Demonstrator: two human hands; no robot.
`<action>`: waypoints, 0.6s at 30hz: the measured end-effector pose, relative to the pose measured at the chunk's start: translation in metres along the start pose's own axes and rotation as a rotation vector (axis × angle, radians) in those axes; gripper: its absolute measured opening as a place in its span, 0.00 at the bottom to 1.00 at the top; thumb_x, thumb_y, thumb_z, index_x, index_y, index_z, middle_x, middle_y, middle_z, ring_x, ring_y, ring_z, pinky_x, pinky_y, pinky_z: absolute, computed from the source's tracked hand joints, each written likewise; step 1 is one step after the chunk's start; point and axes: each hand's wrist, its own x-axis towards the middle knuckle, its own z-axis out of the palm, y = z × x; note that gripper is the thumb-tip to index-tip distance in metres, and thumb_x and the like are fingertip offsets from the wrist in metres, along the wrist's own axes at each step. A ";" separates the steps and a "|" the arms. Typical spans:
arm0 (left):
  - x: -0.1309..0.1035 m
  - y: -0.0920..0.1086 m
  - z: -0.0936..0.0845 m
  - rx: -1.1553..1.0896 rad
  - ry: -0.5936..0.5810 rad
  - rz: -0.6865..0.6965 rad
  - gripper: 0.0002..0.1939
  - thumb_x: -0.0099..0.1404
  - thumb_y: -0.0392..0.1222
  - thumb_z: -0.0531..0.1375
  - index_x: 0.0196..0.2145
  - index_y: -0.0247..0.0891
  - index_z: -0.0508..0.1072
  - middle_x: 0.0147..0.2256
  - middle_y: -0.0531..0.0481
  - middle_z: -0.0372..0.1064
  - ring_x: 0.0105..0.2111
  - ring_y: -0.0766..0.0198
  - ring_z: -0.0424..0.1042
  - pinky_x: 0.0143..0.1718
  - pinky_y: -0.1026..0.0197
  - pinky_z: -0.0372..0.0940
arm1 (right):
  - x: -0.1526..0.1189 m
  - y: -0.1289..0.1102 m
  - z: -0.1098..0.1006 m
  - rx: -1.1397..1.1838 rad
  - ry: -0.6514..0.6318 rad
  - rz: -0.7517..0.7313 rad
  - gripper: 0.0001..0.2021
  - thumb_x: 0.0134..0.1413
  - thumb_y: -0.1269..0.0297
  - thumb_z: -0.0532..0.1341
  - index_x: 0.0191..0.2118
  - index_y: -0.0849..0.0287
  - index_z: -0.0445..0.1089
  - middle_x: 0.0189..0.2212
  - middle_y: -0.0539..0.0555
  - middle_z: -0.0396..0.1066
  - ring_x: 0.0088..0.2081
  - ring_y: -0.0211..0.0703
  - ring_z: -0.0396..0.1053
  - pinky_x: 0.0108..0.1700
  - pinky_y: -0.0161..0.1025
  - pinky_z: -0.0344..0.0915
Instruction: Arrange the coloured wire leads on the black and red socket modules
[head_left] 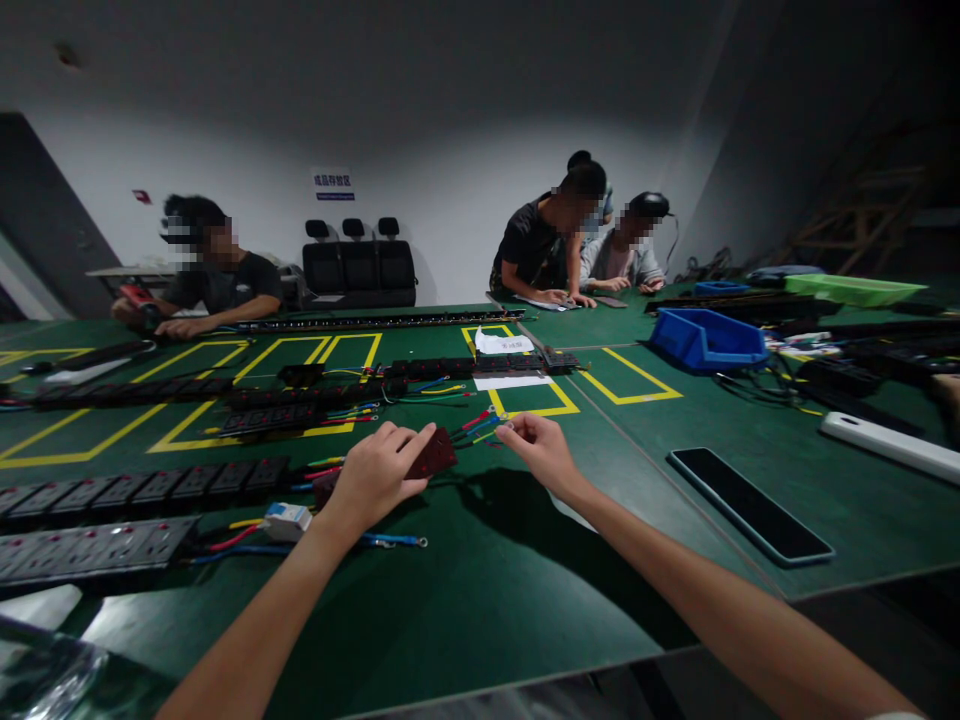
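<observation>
My left hand (386, 465) is closed over a dark reddish-brown block (433, 455), a socket module by its look, held just above the green table. Several coloured wires (472, 427) with ring terminals stick out of the block's right end. At those wire tips, the thumb and fingers of my right hand (536, 445) pinch a wire end. Left of my left hand lie black socket strips (142, 490) with red, yellow and blue leads. A small white-and-blue breaker-like part (287, 521) sits on the leads of the nearest strip (97, 550).
A phone (750, 505) lies right of my right hand, with a white bar (892, 447) beyond it. A blue bin (705, 340) and a green tray (855, 290) stand at the back right. Co-workers (551, 235) are across the table (480, 620); one person (217, 280) sits far left.
</observation>
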 end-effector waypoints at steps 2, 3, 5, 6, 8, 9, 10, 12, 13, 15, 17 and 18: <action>0.000 0.000 0.000 -0.003 -0.005 -0.001 0.38 0.61 0.43 0.71 0.65 0.35 0.64 0.49 0.42 0.74 0.47 0.51 0.69 0.44 0.54 0.67 | 0.000 0.001 0.000 0.003 -0.001 0.004 0.17 0.53 0.48 0.67 0.27 0.58 0.71 0.20 0.47 0.62 0.23 0.37 0.55 0.25 0.36 0.50; 0.000 0.000 0.000 -0.005 -0.007 0.000 0.38 0.61 0.43 0.71 0.65 0.35 0.64 0.49 0.42 0.74 0.47 0.51 0.69 0.44 0.53 0.67 | 0.000 0.001 0.000 0.006 0.000 0.006 0.17 0.53 0.48 0.67 0.27 0.58 0.71 0.20 0.47 0.62 0.23 0.37 0.55 0.25 0.36 0.50; 0.000 0.000 0.000 -0.008 -0.008 0.000 0.38 0.61 0.43 0.71 0.65 0.35 0.63 0.49 0.42 0.74 0.47 0.51 0.69 0.45 0.53 0.67 | 0.000 0.001 0.000 0.012 0.000 0.010 0.17 0.53 0.48 0.67 0.28 0.58 0.71 0.20 0.47 0.62 0.23 0.37 0.55 0.25 0.36 0.50; 0.000 0.000 0.000 -0.008 -0.010 -0.001 0.38 0.61 0.43 0.71 0.65 0.35 0.63 0.49 0.42 0.74 0.47 0.51 0.69 0.45 0.53 0.67 | 0.000 0.000 0.000 0.012 0.000 0.012 0.17 0.53 0.48 0.67 0.28 0.58 0.71 0.20 0.47 0.62 0.23 0.37 0.55 0.25 0.36 0.50; 0.000 0.000 0.000 -0.005 -0.012 -0.003 0.38 0.62 0.43 0.70 0.65 0.35 0.63 0.49 0.42 0.74 0.47 0.51 0.69 0.44 0.53 0.67 | 0.000 0.000 0.000 0.007 -0.001 0.011 0.17 0.53 0.48 0.66 0.27 0.58 0.71 0.20 0.47 0.62 0.22 0.37 0.55 0.25 0.36 0.50; 0.000 0.000 0.000 -0.004 -0.013 -0.004 0.38 0.62 0.43 0.71 0.66 0.35 0.63 0.49 0.42 0.74 0.46 0.51 0.69 0.44 0.54 0.67 | 0.000 0.000 0.000 0.004 -0.001 0.009 0.17 0.53 0.48 0.66 0.27 0.58 0.71 0.20 0.47 0.62 0.22 0.37 0.55 0.25 0.36 0.50; 0.000 0.000 0.000 -0.004 -0.014 -0.004 0.38 0.61 0.43 0.71 0.66 0.35 0.63 0.49 0.42 0.74 0.46 0.51 0.69 0.43 0.54 0.67 | 0.000 0.000 0.000 0.001 0.000 0.006 0.17 0.53 0.48 0.67 0.27 0.58 0.71 0.20 0.47 0.62 0.22 0.37 0.55 0.25 0.36 0.50; 0.000 0.000 0.000 -0.004 -0.011 -0.002 0.38 0.61 0.43 0.71 0.66 0.35 0.63 0.49 0.42 0.74 0.46 0.51 0.69 0.43 0.54 0.67 | 0.000 0.000 0.000 0.000 0.001 0.003 0.17 0.53 0.48 0.67 0.27 0.58 0.71 0.20 0.47 0.63 0.22 0.37 0.55 0.25 0.36 0.50; 0.000 0.000 0.000 -0.003 -0.007 0.000 0.38 0.61 0.43 0.71 0.65 0.35 0.63 0.49 0.42 0.74 0.46 0.51 0.69 0.43 0.54 0.67 | 0.000 -0.001 0.000 -0.001 0.001 0.003 0.17 0.53 0.48 0.66 0.27 0.58 0.71 0.20 0.47 0.63 0.22 0.37 0.55 0.25 0.36 0.50; 0.000 0.000 0.000 -0.002 -0.002 0.005 0.38 0.61 0.43 0.71 0.66 0.35 0.63 0.49 0.42 0.74 0.46 0.51 0.69 0.43 0.54 0.67 | 0.000 -0.001 0.000 -0.005 -0.002 0.005 0.17 0.53 0.48 0.67 0.27 0.58 0.71 0.20 0.47 0.63 0.23 0.37 0.56 0.25 0.36 0.50; 0.000 0.000 0.001 0.000 0.000 0.009 0.38 0.62 0.44 0.70 0.66 0.35 0.63 0.49 0.42 0.74 0.46 0.51 0.69 0.43 0.54 0.67 | 0.000 -0.002 -0.001 -0.007 -0.004 0.006 0.17 0.53 0.48 0.67 0.27 0.58 0.71 0.19 0.47 0.62 0.22 0.37 0.55 0.25 0.36 0.50; 0.000 -0.001 0.001 0.002 -0.001 0.010 0.38 0.62 0.44 0.70 0.65 0.35 0.63 0.49 0.42 0.74 0.46 0.51 0.69 0.43 0.54 0.67 | 0.000 -0.003 -0.001 -0.007 -0.004 0.005 0.17 0.52 0.48 0.67 0.27 0.58 0.71 0.19 0.47 0.62 0.22 0.37 0.55 0.25 0.36 0.50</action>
